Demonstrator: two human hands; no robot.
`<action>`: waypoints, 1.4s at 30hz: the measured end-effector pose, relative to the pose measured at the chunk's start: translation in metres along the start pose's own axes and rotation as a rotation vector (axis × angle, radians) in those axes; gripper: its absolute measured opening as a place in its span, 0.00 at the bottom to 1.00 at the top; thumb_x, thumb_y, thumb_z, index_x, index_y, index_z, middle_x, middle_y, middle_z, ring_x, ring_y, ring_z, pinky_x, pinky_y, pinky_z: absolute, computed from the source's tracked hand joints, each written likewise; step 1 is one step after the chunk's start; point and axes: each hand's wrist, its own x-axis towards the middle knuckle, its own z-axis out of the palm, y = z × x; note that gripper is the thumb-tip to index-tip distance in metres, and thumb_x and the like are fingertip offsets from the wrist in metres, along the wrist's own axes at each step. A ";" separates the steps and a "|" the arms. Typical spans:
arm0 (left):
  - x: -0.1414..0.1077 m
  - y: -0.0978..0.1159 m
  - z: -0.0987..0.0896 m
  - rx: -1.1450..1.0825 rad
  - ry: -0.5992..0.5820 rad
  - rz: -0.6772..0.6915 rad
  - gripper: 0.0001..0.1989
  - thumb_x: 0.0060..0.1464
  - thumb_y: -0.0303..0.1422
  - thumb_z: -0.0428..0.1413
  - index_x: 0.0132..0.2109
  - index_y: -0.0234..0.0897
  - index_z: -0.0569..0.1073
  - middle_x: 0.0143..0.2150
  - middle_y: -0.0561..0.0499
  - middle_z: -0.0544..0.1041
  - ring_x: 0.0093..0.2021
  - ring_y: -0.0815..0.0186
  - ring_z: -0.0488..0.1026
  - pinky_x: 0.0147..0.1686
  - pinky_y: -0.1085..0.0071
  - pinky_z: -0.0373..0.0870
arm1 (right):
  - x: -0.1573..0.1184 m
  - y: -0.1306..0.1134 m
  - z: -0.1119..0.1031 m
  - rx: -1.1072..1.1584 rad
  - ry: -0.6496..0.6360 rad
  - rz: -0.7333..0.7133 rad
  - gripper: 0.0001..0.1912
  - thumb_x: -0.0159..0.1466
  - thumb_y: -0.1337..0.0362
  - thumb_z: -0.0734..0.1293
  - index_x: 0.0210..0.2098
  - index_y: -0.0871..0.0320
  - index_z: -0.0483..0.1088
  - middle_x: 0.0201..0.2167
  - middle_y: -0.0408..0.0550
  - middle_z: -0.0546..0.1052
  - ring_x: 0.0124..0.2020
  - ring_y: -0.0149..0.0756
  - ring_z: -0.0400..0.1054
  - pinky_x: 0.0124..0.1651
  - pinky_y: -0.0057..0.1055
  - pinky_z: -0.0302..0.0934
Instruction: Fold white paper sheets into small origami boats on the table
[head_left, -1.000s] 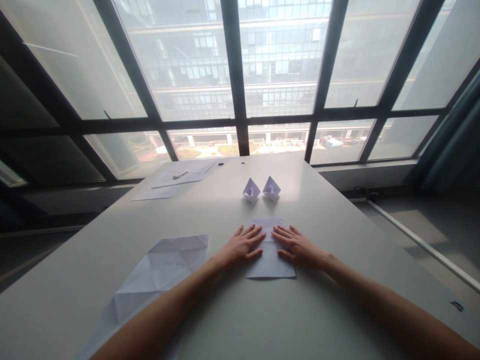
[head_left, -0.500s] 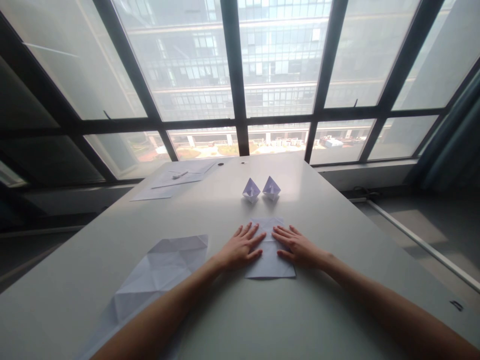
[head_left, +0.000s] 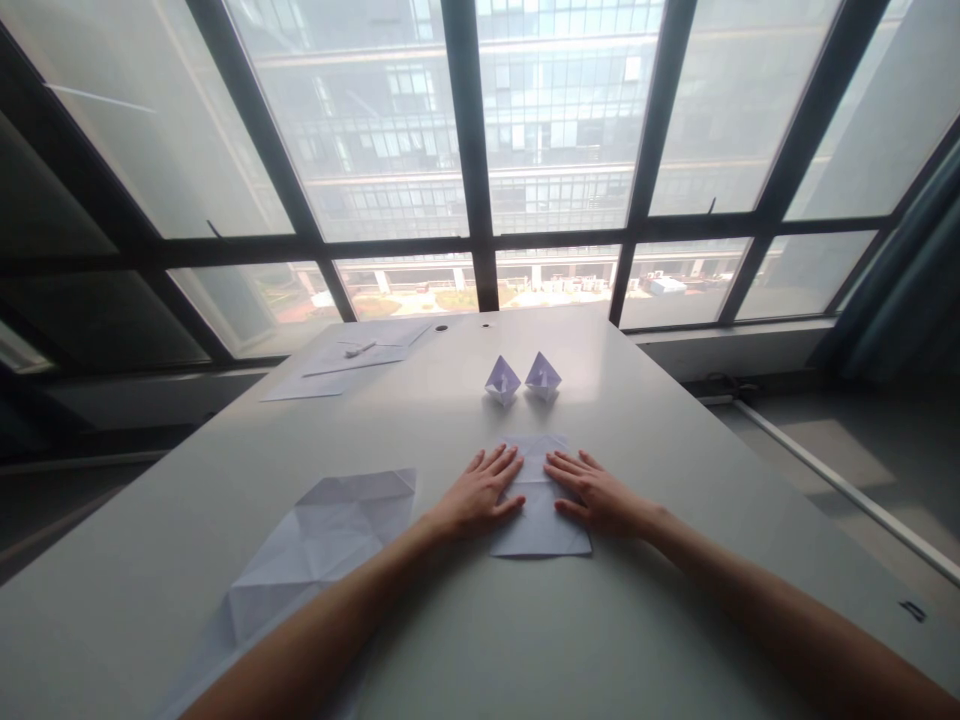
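Observation:
A folded sheet of white paper (head_left: 541,525) lies flat on the table in front of me, with a crease running across it. Along its left edge rests my left hand (head_left: 480,492), palm down and fingers stretched out. My right hand (head_left: 589,487) lies flat on the right edge in the same way, fingers apart. Between the hands a strip of the paper shows; its side edges are partly hidden under them. Just beyond the sheet stand two small folded paper shapes with pointed tops, a left one (head_left: 502,380) and a right one (head_left: 543,377).
A larger creased sheet (head_left: 322,540) lies to the left, partly behind my left forearm. Farther back on the white table (head_left: 637,640) are flat papers (head_left: 307,383) with a small white object (head_left: 360,350) on them. Windows (head_left: 559,120) rise beyond the table's far edge.
My left hand's fingers have drawn closer together and shifted slightly left on the paper. My right hand and the sheet look unmoved.

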 end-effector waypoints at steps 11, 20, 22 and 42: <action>-0.001 0.002 -0.003 -0.021 -0.006 -0.011 0.37 0.65 0.55 0.43 0.73 0.41 0.51 0.74 0.45 0.48 0.74 0.54 0.45 0.70 0.53 0.41 | 0.000 -0.001 0.000 -0.004 -0.007 0.011 0.33 0.70 0.51 0.60 0.71 0.53 0.51 0.72 0.53 0.51 0.73 0.46 0.43 0.72 0.53 0.35; -0.001 0.001 -0.002 -0.029 0.010 -0.011 0.36 0.65 0.54 0.45 0.73 0.43 0.51 0.74 0.46 0.49 0.74 0.54 0.45 0.70 0.53 0.41 | 0.000 -0.001 -0.001 0.001 -0.016 0.018 0.34 0.70 0.50 0.60 0.71 0.52 0.51 0.72 0.52 0.51 0.73 0.46 0.43 0.72 0.52 0.34; 0.000 0.002 -0.003 -0.027 0.006 -0.014 0.36 0.65 0.54 0.45 0.73 0.42 0.52 0.74 0.46 0.49 0.74 0.54 0.45 0.70 0.53 0.41 | 0.000 -0.002 -0.002 0.006 -0.015 0.019 0.34 0.70 0.50 0.60 0.71 0.52 0.51 0.72 0.52 0.51 0.73 0.46 0.43 0.72 0.52 0.34; 0.001 0.001 0.002 -0.070 0.201 0.010 0.23 0.62 0.43 0.57 0.62 0.45 0.72 0.65 0.47 0.69 0.65 0.53 0.65 0.66 0.51 0.57 | 0.002 0.001 0.004 0.037 0.182 -0.034 0.27 0.63 0.62 0.70 0.62 0.51 0.67 0.61 0.52 0.71 0.63 0.48 0.63 0.68 0.54 0.49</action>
